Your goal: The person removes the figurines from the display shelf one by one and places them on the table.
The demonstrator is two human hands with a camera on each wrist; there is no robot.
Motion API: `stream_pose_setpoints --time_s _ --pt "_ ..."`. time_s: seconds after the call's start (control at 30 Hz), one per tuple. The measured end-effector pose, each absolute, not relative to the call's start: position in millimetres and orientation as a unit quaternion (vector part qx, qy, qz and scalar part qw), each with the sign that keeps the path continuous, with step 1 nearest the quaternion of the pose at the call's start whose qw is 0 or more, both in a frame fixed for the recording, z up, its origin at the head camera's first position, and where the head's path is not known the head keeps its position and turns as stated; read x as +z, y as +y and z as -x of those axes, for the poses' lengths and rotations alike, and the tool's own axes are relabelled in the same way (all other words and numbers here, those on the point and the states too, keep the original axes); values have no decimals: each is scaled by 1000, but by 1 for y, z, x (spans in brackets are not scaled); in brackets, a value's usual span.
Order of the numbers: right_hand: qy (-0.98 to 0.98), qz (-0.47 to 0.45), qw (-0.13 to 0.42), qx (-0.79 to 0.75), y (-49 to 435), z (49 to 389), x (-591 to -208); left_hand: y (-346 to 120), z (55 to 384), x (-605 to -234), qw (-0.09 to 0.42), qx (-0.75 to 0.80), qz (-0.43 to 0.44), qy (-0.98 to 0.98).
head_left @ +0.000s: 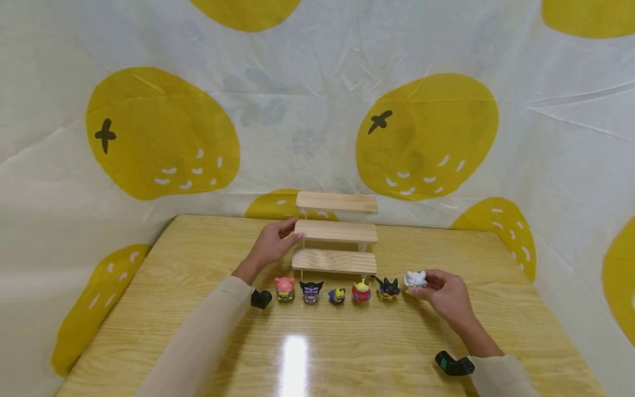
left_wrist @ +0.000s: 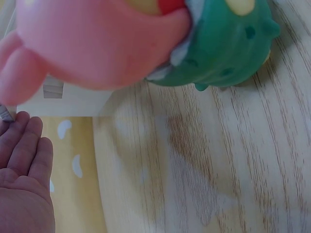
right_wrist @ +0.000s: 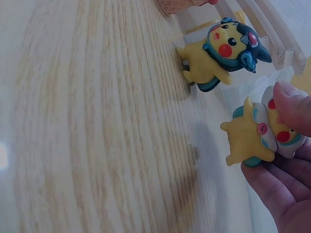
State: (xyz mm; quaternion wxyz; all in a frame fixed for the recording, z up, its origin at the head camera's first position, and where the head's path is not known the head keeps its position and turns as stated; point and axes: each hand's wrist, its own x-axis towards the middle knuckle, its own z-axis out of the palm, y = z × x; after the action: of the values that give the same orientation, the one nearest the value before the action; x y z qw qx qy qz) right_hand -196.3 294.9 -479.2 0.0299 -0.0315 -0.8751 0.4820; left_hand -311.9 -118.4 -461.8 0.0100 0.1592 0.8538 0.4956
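Note:
My right hand (head_left: 450,298) pinches a small yellow toy figure with a white hood (head_left: 414,279) between thumb and fingers. In the right wrist view the figure (right_wrist: 248,133) shows red cheeks and a pink button, with the thumb over part of its face. Beside it stands a yellow figure in a dark hood (right_wrist: 214,58). My left hand (head_left: 270,242) touches the left end of a three-tier wooden display stand (head_left: 334,231), thumb at the front of the middle shelf. Its fingers (left_wrist: 22,145) lie fairly straight in the left wrist view, beyond a pink and green figure (left_wrist: 107,43).
Before the stand, a row of figures includes a purple and black one (head_left: 311,293), a small purple and yellow one (head_left: 337,296) and a red one (head_left: 361,292). Black devices are at both wrists, one (head_left: 453,364) by the right sleeve. A patterned cloth (head_left: 302,127) surrounds the wooden table (head_left: 377,347).

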Motion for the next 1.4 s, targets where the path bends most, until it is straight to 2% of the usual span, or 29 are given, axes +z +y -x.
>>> stream_pose_setpoints --time_s 0.7,1.4 --pt "-870 34 37 490 297 198 -491 -118 310 -459 6 488 -161 858" --pt "-886 17 8 462 298 194 -491 -115 311 -465 1 496 -162 853"
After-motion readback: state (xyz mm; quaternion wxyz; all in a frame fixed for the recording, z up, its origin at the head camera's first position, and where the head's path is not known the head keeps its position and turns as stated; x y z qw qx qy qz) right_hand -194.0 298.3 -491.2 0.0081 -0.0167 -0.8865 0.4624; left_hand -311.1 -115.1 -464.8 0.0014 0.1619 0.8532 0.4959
